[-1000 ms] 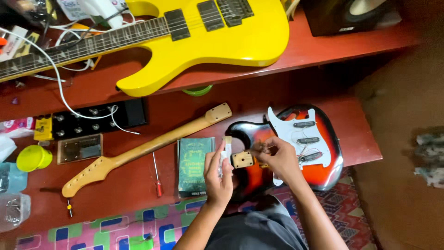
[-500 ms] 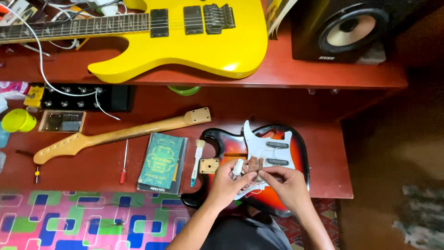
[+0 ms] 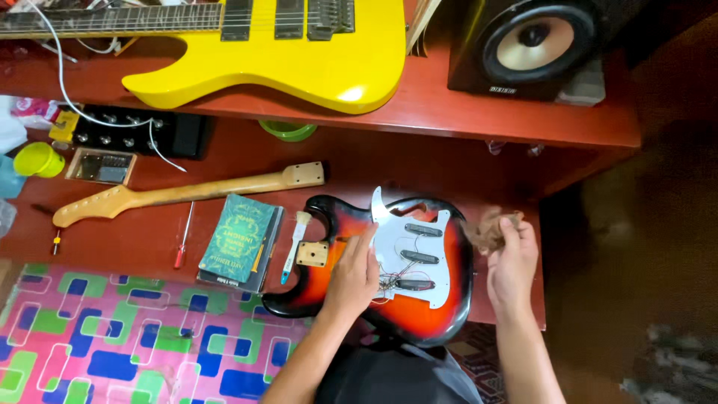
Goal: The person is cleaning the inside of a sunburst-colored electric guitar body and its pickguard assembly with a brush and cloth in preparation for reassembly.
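At the right edge of the lower red bench (image 3: 449,168), the right hand (image 3: 511,263) holds its grip closed on a small tuft of brownish fluff (image 3: 490,228), pinched between fingertips and lifted clear of the sunburst electric guitar body (image 3: 419,314). The left hand (image 3: 353,277) lies flat on that body, fingers extended and gripping nothing, beside the white three-pickup pickguard (image 3: 415,251), which appears raised at its near edge, with thin wires (image 3: 389,283) showing beneath. The body lies on the bench in front of the person, its lower bout overhanging the near edge. Judged from this, cleaning goes best with the left palm steadying the body and the right pinch kept well away from the wires. Left of the body lie a small pale-handled brush (image 3: 293,247), a green book (image 3: 238,239), a red-handled screwdriver (image 3: 182,239) and a detached pale maple guitar neck (image 3: 187,194), each apart from the hands. Open room lies to the right, past the bench edge, where dark floor (image 3: 636,262) shows; the upper shelf, carrying a yellow electric guitar (image 3: 284,60) and a black loudspeaker (image 3: 535,45), limits reach forward.
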